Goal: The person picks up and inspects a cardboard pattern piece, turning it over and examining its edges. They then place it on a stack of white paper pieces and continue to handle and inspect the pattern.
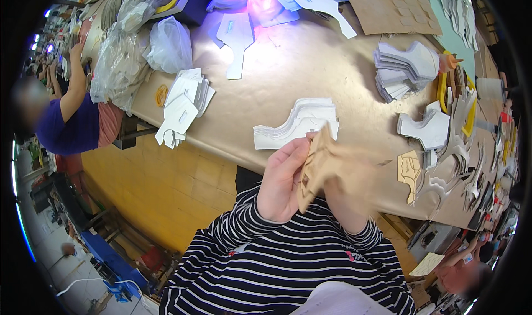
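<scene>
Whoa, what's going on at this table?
Someone in a striped top has a tan cut-out in the left hand. The right hand is mostly hidden behind it, and part of the tan shape is blurred. Just beyond, a pile of white cut-outs lies on the shiny gold-brown table.

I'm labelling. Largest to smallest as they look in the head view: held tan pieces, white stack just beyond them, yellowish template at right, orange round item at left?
Held tan pieces and white stack: order unsure; blur, nearness
Yellowish template
Orange round item
</scene>
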Demonstrator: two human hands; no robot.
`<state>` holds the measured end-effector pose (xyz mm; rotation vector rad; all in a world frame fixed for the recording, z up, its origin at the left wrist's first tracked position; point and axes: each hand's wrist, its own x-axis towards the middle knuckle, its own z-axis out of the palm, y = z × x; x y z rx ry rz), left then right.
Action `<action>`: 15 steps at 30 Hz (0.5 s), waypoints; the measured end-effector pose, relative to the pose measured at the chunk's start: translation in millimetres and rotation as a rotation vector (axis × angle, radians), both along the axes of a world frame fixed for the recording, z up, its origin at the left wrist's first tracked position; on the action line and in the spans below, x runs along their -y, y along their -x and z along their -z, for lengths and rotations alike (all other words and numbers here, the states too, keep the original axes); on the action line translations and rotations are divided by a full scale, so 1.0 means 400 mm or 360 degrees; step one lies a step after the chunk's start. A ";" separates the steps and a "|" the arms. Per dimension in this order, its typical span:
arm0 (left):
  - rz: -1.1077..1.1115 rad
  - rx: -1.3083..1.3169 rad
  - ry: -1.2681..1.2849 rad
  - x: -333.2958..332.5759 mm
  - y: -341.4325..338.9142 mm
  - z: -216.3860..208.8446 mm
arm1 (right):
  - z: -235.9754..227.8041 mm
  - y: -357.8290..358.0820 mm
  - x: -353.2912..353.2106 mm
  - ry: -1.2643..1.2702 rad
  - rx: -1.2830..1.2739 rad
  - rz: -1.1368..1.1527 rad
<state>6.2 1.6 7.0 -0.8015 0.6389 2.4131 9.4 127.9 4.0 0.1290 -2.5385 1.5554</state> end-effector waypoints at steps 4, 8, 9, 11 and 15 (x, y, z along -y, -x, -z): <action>-0.0091 -0.0219 0.0080 -0.005 -0.013 -0.014 | -0.017 -0.026 -0.019 0.0481 0.0463 -0.0072; -0.0194 -0.0389 0.0180 -0.013 -0.023 -0.029 | -0.018 -0.055 -0.020 0.1226 0.0796 -0.0018; -0.0233 -0.0447 0.0204 -0.017 -0.025 -0.032 | -0.015 -0.058 -0.020 0.1615 0.0862 -0.0122; -0.0233 -0.0478 0.0275 -0.022 -0.025 -0.033 | -0.009 -0.061 -0.022 0.2389 0.1072 -0.0273; -0.0069 -0.0502 0.0235 -0.005 -0.026 -0.040 | -0.033 -0.076 -0.035 0.1902 0.1125 -0.0270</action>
